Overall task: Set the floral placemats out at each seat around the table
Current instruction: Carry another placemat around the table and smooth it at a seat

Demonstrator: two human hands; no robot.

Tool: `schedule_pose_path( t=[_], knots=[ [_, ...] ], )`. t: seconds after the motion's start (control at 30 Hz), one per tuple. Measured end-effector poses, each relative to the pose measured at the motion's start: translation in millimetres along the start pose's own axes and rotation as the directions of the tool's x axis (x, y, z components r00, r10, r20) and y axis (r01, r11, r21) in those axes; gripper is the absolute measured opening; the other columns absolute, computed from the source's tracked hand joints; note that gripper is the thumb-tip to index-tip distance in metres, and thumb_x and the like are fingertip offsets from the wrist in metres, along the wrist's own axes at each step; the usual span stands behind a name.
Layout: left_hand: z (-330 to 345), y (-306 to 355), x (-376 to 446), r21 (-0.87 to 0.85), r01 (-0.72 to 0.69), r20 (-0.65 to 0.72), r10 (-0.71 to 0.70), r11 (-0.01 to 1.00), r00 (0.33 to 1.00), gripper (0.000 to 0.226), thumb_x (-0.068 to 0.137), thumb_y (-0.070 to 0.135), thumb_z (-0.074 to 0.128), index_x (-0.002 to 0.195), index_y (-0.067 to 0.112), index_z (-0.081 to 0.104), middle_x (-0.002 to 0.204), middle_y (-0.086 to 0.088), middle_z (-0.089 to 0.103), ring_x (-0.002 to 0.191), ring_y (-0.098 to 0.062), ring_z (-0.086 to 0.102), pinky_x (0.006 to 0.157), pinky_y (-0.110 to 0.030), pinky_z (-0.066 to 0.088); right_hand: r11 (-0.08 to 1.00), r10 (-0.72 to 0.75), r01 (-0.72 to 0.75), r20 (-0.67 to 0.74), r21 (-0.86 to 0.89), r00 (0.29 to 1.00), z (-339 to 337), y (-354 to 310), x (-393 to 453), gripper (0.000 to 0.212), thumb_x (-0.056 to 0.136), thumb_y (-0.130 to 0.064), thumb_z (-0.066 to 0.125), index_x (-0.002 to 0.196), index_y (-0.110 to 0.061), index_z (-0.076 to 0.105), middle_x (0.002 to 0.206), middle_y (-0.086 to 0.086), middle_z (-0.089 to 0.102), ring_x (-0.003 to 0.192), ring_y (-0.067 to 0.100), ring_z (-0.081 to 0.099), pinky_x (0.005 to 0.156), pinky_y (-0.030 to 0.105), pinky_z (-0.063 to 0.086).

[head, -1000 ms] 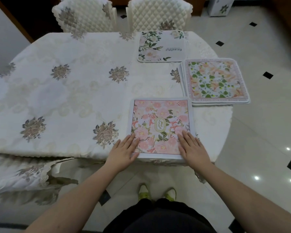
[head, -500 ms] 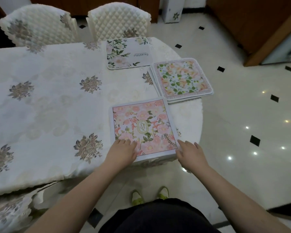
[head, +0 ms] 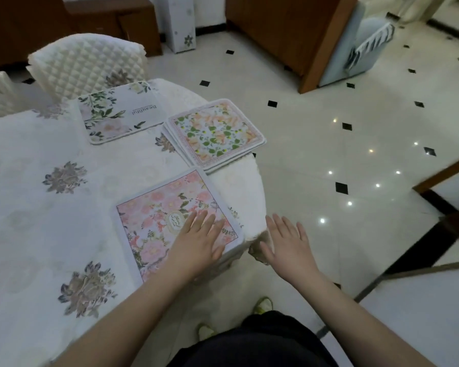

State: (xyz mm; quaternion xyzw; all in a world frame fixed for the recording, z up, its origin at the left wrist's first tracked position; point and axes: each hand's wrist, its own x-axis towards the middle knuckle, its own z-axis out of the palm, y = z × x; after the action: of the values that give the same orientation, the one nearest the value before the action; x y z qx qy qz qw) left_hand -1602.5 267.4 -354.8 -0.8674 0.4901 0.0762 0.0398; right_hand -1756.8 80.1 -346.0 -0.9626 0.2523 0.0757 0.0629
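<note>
Fingers (head: 204, 223) of the left hand (head: 196, 245) are laid flat, slightly spread, on the pink placemat (head: 170, 221) at lower centre; the right hand (head: 286, 242) is held open past the table (head: 51, 207) edge, holding nothing. The stack of placemats (head: 215, 133) (count unreadable) is best reached next. The seats are mostly cropped.

Quilted chair (head: 88, 67) behind table; wooden cabinet (head: 289, 30)

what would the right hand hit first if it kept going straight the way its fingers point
Most likely the stack of placemats at the table's corner. The right hand is off the table edge, fingers aimed up and slightly left; only draped tablecloth lies between, though depth is hard to judge.
</note>
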Motion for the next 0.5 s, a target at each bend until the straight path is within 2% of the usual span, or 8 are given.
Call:
schedule_pose_path(
  t=[0.1,0.2,0.37,0.5],
  knots=[
    [-8.4,16.7,18.5,-0.029,-0.045,-0.039,0.044,0.999,0.998,0.065,0.102,0.054,0.020,0.160,0.026,0.008,0.166,-0.005,0.019,0.155,-0.025,0.007,0.118,-0.045,-0.021,0.998,0.056,-0.056,-0.029,0.019,0.998,-6.3,15.4,-4.5,0.067,0.102,-0.049,0.030,0.158,-0.022,0.006,0.166,0.001,0.010,0.152,0.019,0.007,0.121,0.043,-0.004],
    [-16.0,34.3,37.4,-0.039,-0.113,-0.065,0.110,0.993,0.992,0.070,0.098,0.059,0.013,0.160,0.026,0.011,0.167,-0.005,0.016,0.155,-0.027,0.007,0.117,-0.044,-0.019,0.994,0.110,-0.110,-0.046,0.005,0.993,-8.2,33.2,-8.2,0.068,0.102,-0.050,0.029,0.158,-0.023,0.002,0.166,0.000,0.006,0.153,0.019,0.004,0.120,0.044,-0.007],
    [-23.4,62.7,70.2,-0.045,-0.187,-0.097,0.182,0.981,0.978,0.069,0.101,0.059,0.024,0.160,0.027,0.006,0.167,-0.001,-0.004,0.155,-0.026,-0.004,0.115,-0.041,-0.024,0.985,0.169,-0.168,-0.035,0.031,0.985,-5.1,64.7,-8.4,0.069,0.101,-0.051,0.026,0.157,-0.024,-0.003,0.166,0.000,-0.001,0.153,0.020,-0.001,0.118,0.042,-0.013],
    [-35.2,87.2,97.0,-0.027,-0.212,-0.106,0.208,0.977,0.972,0.068,0.101,0.057,0.028,0.160,0.027,0.011,0.167,0.001,0.000,0.155,-0.026,0.000,0.118,-0.042,-0.019,0.980,0.196,-0.196,-0.015,0.046,0.980,-6.6,94.1,0.4,0.069,0.101,-0.052,0.026,0.157,-0.025,-0.005,0.166,0.000,-0.004,0.153,0.019,-0.003,0.119,0.043,-0.013]
  ],
)
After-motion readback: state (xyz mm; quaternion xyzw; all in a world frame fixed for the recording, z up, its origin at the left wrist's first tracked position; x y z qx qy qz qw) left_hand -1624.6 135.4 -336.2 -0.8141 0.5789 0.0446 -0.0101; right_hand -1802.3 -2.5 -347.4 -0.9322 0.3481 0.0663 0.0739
